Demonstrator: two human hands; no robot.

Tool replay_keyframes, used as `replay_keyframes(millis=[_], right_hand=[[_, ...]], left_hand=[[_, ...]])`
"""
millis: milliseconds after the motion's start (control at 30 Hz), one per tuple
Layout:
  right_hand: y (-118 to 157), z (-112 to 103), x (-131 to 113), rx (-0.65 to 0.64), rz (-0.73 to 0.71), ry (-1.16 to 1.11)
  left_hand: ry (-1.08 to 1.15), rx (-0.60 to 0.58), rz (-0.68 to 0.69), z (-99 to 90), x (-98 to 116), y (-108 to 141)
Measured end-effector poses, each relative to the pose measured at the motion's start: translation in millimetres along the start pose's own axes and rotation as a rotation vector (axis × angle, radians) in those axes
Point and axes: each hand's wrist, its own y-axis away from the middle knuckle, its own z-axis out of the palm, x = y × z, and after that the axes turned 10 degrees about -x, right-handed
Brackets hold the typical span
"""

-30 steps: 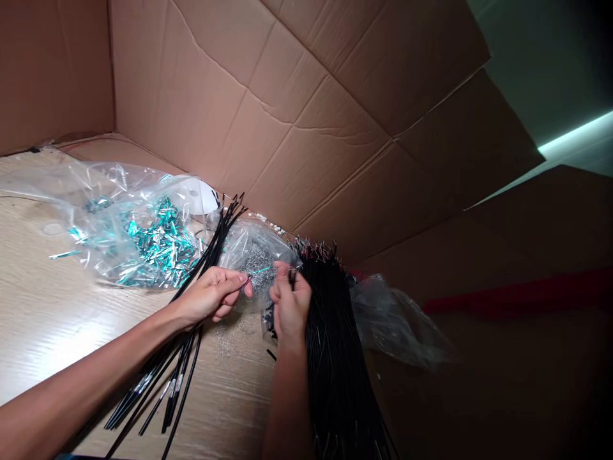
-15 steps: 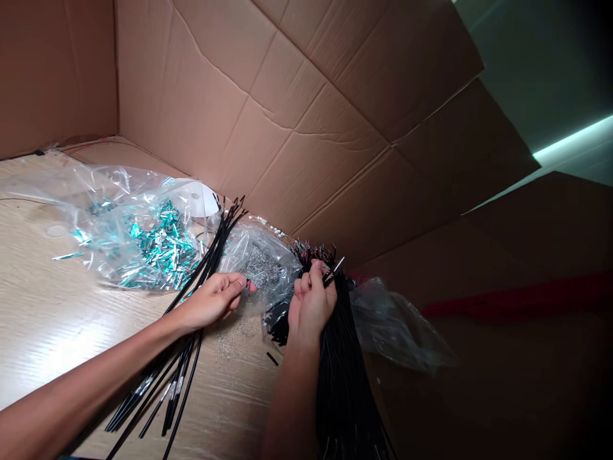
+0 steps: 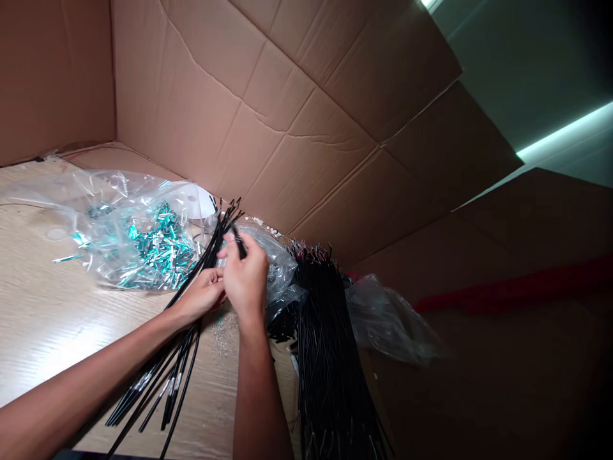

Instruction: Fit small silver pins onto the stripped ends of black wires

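The right hand (image 3: 246,275) curls around a slim black object (image 3: 238,246); beside it, the left hand (image 3: 204,296) has bent fingers, their hold hidden. Long thin black cables (image 3: 213,246) lie beneath, on the pale wooden worktop (image 3: 48,300).

Tabletop (image 3: 43,306) lt tan w/ wood grain; cardboard (image 3: 215,83) brn w/ crease lines. Loose cables (image 3: 165,412) blk w/ silvery patches. Cable bundle (image 3: 328,338) blk, reddish + silvery tips. Shiny strips (image 3: 167,249) teal & silver; plastic bag (image 3: 122,185) clear. Paper (image 3: 200,201) wht. Cloth-like strip (image 3: 517,285) dk red.
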Motion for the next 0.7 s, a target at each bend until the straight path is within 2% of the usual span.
replay_keyframes(millis=[100, 167, 333, 367, 433, 533, 667, 700], right_hand=[[19.5, -27.1, 16.9, 0.191, 0.07, 0.048], [34.8, -36.0, 29.8, 0.235, 0.118, -0.021], [62.2, -31.5, 51.6, 0.01, 0.231, -0.291], [64.1, -30.3, 54.6, 0.012, 0.232, -0.307], [64.8, -30.0, 60.5, 0.097, 0.224, -0.308], [63.1, -30.7, 69.7, 0.206, 0.232, -0.365], [59.6, -33.1, 77.4, 0.093, 0.272, -0.569], [56.8, -37.9, 77.4, 0.107, 0.267, -0.589]], left_hand=[[0.167, 0.01, 0.008, 1.7, 3.7, 1.6], [0.215, -0.008, 0.033, 2.6, 4.2, 2.1], [0.139, -0.008, 0.052, 2.8, 4.2, 3.7], [0.128, -0.011, 0.051, 2.8, 4.3, 3.7], [0.13, -0.044, 0.032, 3.2, 4.2, 3.3], [0.142, -0.143, -0.022, 5.5, 4.2, 2.8], [0.113, -0.248, -0.054, 9.9, 11.2, 9.2], [0.106, -0.285, -0.064, 10.9, 14.8, 12.8]])
